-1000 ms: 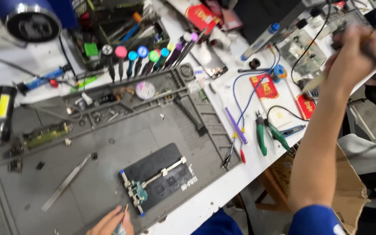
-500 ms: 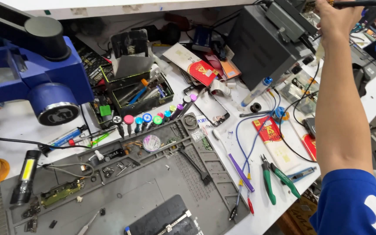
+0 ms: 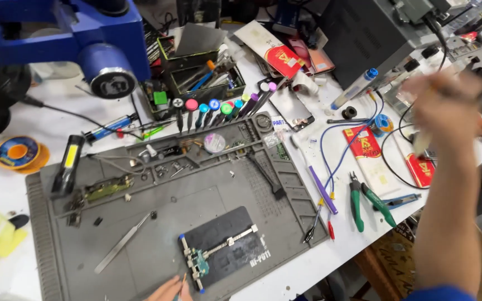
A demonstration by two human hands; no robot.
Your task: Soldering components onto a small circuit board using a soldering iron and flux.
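Left hand [image 3: 168, 290], at six o'clock on the grey mat [image 3: 157, 217], pinches a thin tool beside the clamped circuit board [image 3: 199, 263]; right hand [image 3: 447, 106], blurred at three o'clock, grips a pale-tipped tool [image 3: 422, 142]

Work mat [image 3: 157, 217]: matt grey, rubbery look, ribbed edges. Tweezers [image 3: 123, 242]: bare brushed metal, dull shine. Board holder [image 3: 227, 251]: matt black plate with metal rails. Pliers [image 3: 368, 202]: glossy green plastic grips, dark metal jaws. Bench [image 3: 319, 262]: smooth white, slightly glossy. Microscope head [image 3: 93, 42]: glossy blue painted casing. Screwdrivers [image 3: 218, 111]: coloured plastic caps. Right hand [image 3: 444, 106] blurred, what it holds unclear.
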